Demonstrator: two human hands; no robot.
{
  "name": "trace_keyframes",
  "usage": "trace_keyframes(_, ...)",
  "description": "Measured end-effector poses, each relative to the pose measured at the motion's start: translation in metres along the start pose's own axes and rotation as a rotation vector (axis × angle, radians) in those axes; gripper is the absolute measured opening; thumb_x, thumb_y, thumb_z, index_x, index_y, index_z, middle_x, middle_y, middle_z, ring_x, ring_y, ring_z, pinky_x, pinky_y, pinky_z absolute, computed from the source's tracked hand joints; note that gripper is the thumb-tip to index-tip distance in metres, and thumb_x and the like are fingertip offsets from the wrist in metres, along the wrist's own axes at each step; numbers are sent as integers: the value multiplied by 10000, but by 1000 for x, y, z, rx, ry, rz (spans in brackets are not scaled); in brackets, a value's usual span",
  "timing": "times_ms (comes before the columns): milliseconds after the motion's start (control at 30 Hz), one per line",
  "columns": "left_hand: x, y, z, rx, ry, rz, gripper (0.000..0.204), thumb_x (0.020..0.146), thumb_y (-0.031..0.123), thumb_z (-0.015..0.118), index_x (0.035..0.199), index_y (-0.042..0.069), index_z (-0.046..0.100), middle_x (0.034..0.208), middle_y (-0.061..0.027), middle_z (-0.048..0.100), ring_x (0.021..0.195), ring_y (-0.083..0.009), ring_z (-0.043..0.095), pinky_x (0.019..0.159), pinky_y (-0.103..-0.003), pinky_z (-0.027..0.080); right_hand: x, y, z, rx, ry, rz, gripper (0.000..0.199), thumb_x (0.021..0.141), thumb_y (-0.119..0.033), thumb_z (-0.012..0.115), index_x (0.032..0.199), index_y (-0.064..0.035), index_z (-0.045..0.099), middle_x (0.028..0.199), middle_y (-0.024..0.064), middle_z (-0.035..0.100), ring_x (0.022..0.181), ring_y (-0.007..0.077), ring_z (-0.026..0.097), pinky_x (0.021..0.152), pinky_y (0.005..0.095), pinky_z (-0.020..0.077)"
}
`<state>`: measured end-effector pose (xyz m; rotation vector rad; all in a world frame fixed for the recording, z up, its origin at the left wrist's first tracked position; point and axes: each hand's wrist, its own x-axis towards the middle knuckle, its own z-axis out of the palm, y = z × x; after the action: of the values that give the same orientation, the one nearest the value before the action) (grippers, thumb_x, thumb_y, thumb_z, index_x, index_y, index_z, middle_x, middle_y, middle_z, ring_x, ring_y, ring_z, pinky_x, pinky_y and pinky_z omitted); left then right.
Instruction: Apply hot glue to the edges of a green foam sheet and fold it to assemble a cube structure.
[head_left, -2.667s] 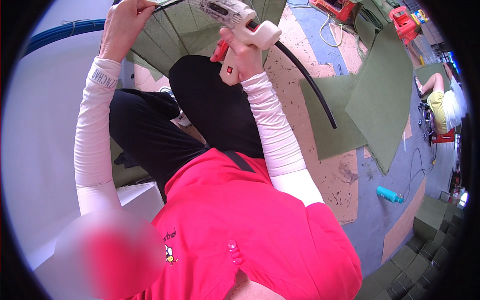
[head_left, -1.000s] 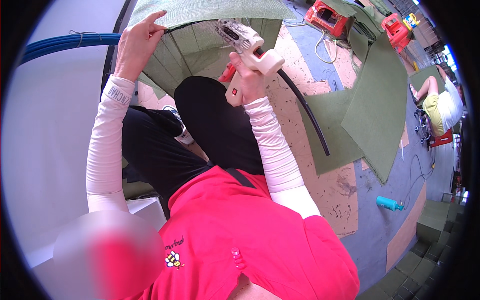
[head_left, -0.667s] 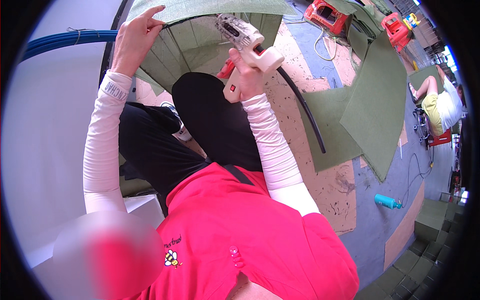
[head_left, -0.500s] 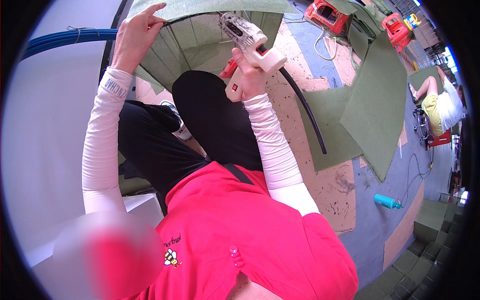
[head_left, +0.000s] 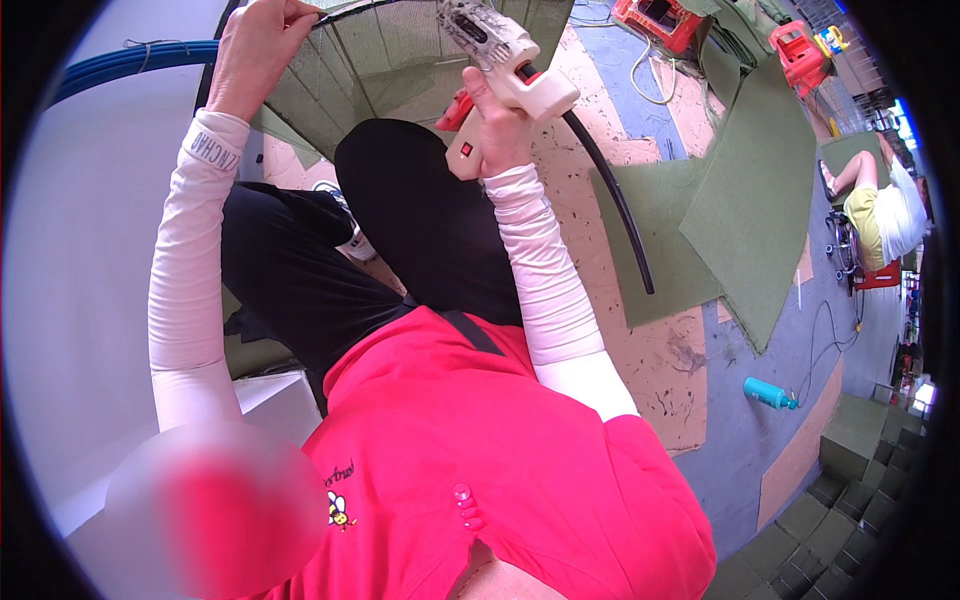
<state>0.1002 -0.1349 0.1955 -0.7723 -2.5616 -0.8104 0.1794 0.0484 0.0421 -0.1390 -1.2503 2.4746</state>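
Observation:
My right hand [head_left: 503,130] grips a white hot glue gun [head_left: 545,92] with a red trigger and a dark-smeared front. A long black glue stick [head_left: 622,200] trails from its back end. The nozzle is cut off by the top of the view, beside a green mesh-covered box [head_left: 400,60]. At the box's near left corner, my left hand [head_left: 258,55] has its fingers pinched together at the dark edge strip [head_left: 352,11] along the rim.
Blue tubing [head_left: 150,58] runs along the left. Green sheets [head_left: 750,210] lie over cardboard [head_left: 670,380] on the right. A teal bottle [head_left: 767,392] rests on the floor. Red plastic stools [head_left: 660,22] stand farther off. Another person [head_left: 885,210] sits at far right.
My left thumb and fingers have come together at the rim, where before the index finger stretched out above it. Both hands and the box sit higher in view; the glue gun stays in my right hand.

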Motion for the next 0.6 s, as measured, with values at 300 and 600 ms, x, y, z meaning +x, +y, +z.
trace_keyframes(300, 1, 5, 0, 77, -10, 0, 431, 749, 2, 588, 1179, -18, 550, 772, -147, 678, 649, -159, 635, 629, -284, 500, -1, 0, 5, -16, -12, -12, 251, 851, -213, 652, 774, 1, 546, 552, 66, 540, 441, 178, 543, 433, 312, 482)
trace_keyframes(600, 2, 2, 0, 106, 7, 14, 439, 722, -3, 580, 1160, -24, 567, 723, -137, 671, 607, -137, 619, 592, -271, 490, 2, 2, 1, -31, -3, -35, 240, 850, -214, 651, 786, -4, 553, 552, 66, 544, 433, 180, 542, 423, 313, 473)
